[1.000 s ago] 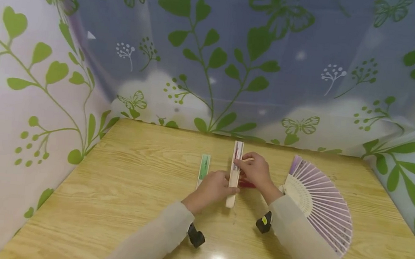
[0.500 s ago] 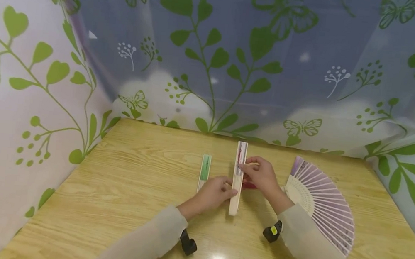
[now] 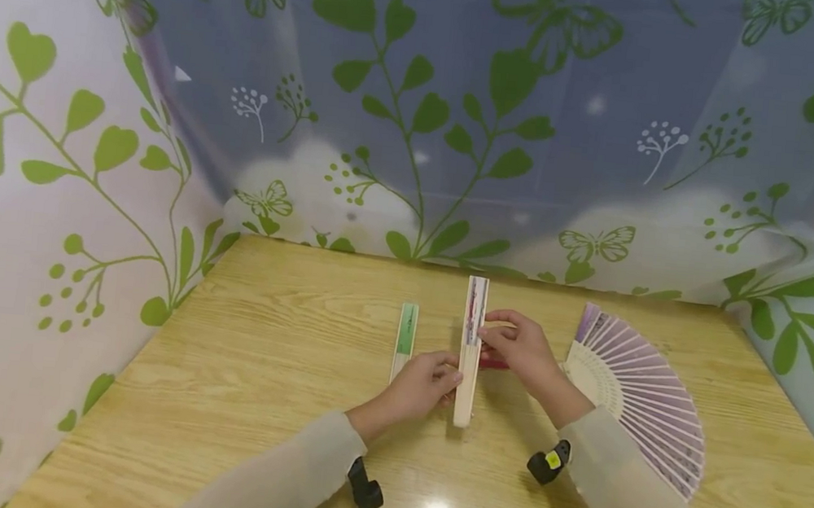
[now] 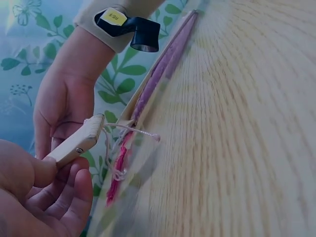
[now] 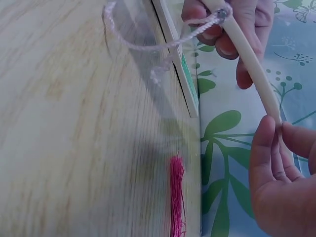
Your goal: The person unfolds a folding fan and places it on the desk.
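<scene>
A folded hand fan (image 3: pixel 468 378) with pale ribs and a patterned upper part stands lengthwise above the table in the head view. My left hand (image 3: pixel 422 385) pinches its lower part between thumb and fingers. Higher up on the other side, my right hand (image 3: pixel 524 351) pinches its edge. From the fan's pivot end (image 4: pixel 79 142) hangs a thin pale cord (image 5: pixel 143 48), seen in both wrist views. A pink-red tassel (image 5: pixel 176 197) lies on the table beneath the hands; which fan it belongs to, I cannot tell.
To the left lies a folded green fan (image 3: pixel 406 336), partly hidden by my left hand. A spread purple fan (image 3: pixel 646 400) covers the table's right side, under my right forearm. The wooden table (image 3: pixel 245 328) meets patterned cloth (image 3: pixel 353 200) at its back edge.
Both hands have shifted slightly right with the folded fan, and its lower end has come nearer to me. The other fans stay where they were.
</scene>
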Tool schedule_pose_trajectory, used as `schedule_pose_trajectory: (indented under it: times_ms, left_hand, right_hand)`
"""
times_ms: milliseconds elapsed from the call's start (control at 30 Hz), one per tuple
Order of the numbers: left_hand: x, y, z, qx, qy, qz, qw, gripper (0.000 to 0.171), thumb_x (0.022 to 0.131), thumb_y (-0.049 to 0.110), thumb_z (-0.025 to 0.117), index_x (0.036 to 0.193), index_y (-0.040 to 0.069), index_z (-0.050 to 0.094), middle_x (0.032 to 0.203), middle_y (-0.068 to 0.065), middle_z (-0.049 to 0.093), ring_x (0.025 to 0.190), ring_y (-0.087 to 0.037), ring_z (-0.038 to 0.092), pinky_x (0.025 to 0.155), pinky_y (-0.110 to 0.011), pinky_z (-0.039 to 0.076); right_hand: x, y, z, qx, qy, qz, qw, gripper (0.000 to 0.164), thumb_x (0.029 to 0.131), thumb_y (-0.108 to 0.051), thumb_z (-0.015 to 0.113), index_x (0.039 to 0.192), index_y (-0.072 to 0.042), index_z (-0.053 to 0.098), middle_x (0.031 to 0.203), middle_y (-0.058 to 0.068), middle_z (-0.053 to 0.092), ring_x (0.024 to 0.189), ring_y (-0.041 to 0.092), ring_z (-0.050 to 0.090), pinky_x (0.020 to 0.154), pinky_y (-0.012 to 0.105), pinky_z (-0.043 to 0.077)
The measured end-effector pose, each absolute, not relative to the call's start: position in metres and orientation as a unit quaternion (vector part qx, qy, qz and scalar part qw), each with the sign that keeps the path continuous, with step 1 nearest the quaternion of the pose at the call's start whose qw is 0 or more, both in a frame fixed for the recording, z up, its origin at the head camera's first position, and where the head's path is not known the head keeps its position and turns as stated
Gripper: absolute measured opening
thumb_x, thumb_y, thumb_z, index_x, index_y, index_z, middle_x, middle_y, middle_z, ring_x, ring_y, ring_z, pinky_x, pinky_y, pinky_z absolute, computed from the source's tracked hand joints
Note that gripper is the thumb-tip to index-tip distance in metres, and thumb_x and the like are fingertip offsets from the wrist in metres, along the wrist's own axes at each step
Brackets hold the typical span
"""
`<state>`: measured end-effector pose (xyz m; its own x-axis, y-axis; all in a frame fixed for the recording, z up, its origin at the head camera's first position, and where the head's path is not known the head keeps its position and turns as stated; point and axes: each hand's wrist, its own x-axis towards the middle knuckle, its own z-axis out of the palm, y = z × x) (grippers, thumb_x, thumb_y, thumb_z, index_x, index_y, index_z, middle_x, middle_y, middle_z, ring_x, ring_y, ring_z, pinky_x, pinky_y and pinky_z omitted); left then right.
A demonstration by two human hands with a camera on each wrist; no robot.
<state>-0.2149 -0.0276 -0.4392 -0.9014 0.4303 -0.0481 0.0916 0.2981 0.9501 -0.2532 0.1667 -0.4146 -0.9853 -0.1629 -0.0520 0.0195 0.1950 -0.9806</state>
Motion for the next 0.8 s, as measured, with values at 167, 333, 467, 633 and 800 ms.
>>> schedule_pose_trajectory:
  times_ms: [167, 333, 467, 633, 800]
  left_hand:
    - [-0.2163, -0.0268, -0.4421, 0.156, 0.783, 0.583, 0.151, 0.029, 0.098, 0.007, 0.057, 0.123, -0.008, 0.055, 0.098, -0.013, 0.068, 0.078, -0.024, 0.067, 0.069, -0.033, 0.059]
    - [-0.2171, -0.0277, -0.4431, 0.142, 0.777, 0.596, 0.148, 0.024, 0.096, 0.005, 0.060, 0.116, -0.008, 0.059, 0.102, -0.016, 0.066, 0.076, -0.025, 0.068, 0.068, -0.034, 0.059]
    - [-0.2170, -0.0295, -0.4420, 0.133, 0.771, 0.605, 0.150, 0.024, 0.096, 0.003, 0.059, 0.117, -0.008, 0.059, 0.105, -0.018, 0.065, 0.079, -0.026, 0.068, 0.070, -0.035, 0.059]
    - [-0.2175, -0.0309, -0.4412, 0.130, 0.764, 0.614, 0.153, 0.022, 0.097, 0.003, 0.058, 0.116, -0.007, 0.060, 0.105, -0.017, 0.065, 0.080, -0.024, 0.068, 0.071, -0.035, 0.060]
    - [-0.2187, -0.0302, -0.4410, 0.122, 0.761, 0.619, 0.154, 0.023, 0.096, 0.004, 0.058, 0.117, -0.006, 0.060, 0.108, -0.017, 0.064, 0.082, -0.026, 0.068, 0.073, -0.038, 0.060]
  right_hand:
    - [-0.2513, 0.1663, -0.4148, -0.042, 0.764, -0.638, 0.085, 0.039, 0.096, -0.010, 0.061, 0.129, 0.008, 0.049, 0.088, 0.002, 0.069, 0.075, 0.015, 0.067, 0.078, 0.039, 0.059]
    - [-0.2503, 0.1654, -0.4150, -0.046, 0.746, -0.657, 0.100, 0.039, 0.097, -0.010, 0.059, 0.126, 0.014, 0.050, 0.088, -0.001, 0.068, 0.072, 0.009, 0.067, 0.078, 0.040, 0.059]
    - [-0.2505, 0.1643, -0.4145, -0.044, 0.738, -0.665, 0.106, 0.037, 0.098, -0.010, 0.059, 0.123, 0.016, 0.051, 0.085, -0.002, 0.068, 0.072, 0.008, 0.067, 0.080, 0.042, 0.058]
    - [-0.2517, 0.1627, -0.4145, -0.031, 0.727, -0.677, 0.111, 0.034, 0.098, -0.011, 0.059, 0.121, 0.014, 0.052, 0.081, -0.003, 0.066, 0.071, 0.010, 0.066, 0.084, 0.048, 0.056]
    - [-0.2529, 0.1624, -0.4139, -0.019, 0.702, -0.701, 0.122, 0.020, 0.098, -0.010, 0.059, 0.110, 0.006, 0.056, 0.078, -0.001, 0.064, 0.068, 0.010, 0.064, 0.083, 0.045, 0.057]
